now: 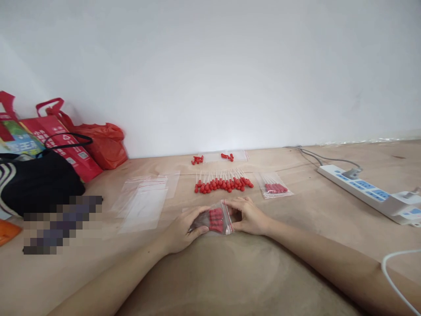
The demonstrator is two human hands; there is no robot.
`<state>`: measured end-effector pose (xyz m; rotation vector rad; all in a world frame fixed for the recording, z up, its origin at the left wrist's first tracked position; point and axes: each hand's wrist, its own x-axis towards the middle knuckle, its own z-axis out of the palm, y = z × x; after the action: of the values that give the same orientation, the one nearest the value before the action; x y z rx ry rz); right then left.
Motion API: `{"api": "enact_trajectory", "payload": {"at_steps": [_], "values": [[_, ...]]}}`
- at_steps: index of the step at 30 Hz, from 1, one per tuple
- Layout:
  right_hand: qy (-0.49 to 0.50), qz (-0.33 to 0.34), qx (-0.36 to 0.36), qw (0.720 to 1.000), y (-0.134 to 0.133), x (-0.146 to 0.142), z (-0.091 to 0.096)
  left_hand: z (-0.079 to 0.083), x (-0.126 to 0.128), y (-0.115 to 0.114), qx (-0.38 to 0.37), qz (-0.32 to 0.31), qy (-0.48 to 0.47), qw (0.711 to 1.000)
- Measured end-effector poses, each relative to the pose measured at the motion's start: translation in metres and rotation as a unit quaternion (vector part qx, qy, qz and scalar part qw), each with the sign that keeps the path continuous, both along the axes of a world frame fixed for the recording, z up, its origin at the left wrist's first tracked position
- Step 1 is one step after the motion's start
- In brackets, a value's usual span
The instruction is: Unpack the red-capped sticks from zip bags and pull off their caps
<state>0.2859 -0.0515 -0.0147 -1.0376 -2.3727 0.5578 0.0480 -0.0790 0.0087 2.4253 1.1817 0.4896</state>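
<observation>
A small clear zip bag point(215, 219) filled with red-tipped sticks lies on the wooden table point(230, 272) between my hands. My left hand point(184, 230) cups the bag's left end, fingers curled around it. My right hand point(250, 215) pinches the bag's red-striped zip edge. Just beyond lies a row of loose red-tipped sticks point(223, 182). To its right rests another filled bag point(274, 188).
Empty clear zip bags point(144, 199) are stacked at left. A few red caps point(197, 159) lie by the wall. Red bags point(98, 142) and a black bag point(39, 182) crowd the left edge. A white power strip point(368, 191) and a cable point(394, 267) lie at right.
</observation>
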Motion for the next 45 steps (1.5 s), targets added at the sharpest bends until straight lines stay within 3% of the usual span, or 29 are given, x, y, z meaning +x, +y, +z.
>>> {"api": "enact_trajectory", "payload": {"at_steps": [8,14,18,27,35,41,45], "values": [[0.027,-0.012,0.035,0.999,0.000,-0.007,0.001,0.000,0.001,0.000,0.007,0.007,0.004,1.000],[0.071,0.054,0.070,0.994,0.000,-0.014,0.001,-0.002,0.002,0.002,0.014,0.006,-0.011,1.000],[0.028,0.077,0.125,0.989,-0.002,-0.012,0.007,-0.005,0.001,0.004,0.025,0.013,-0.029,0.999],[-0.056,0.025,0.124,0.990,-0.008,-0.016,0.012,-0.005,0.004,0.006,0.039,0.024,-0.051,0.998],[-0.062,-0.003,0.076,0.995,-0.010,-0.017,0.017,-0.006,0.003,0.006,0.049,0.011,-0.050,0.997],[0.018,-0.036,0.036,0.999,-0.013,-0.022,0.014,-0.005,0.004,0.005,0.046,0.016,-0.044,0.998],[0.066,-0.043,-0.008,0.997,-0.008,-0.009,0.012,-0.005,0.003,0.005,0.032,0.027,-0.036,0.998]]}}
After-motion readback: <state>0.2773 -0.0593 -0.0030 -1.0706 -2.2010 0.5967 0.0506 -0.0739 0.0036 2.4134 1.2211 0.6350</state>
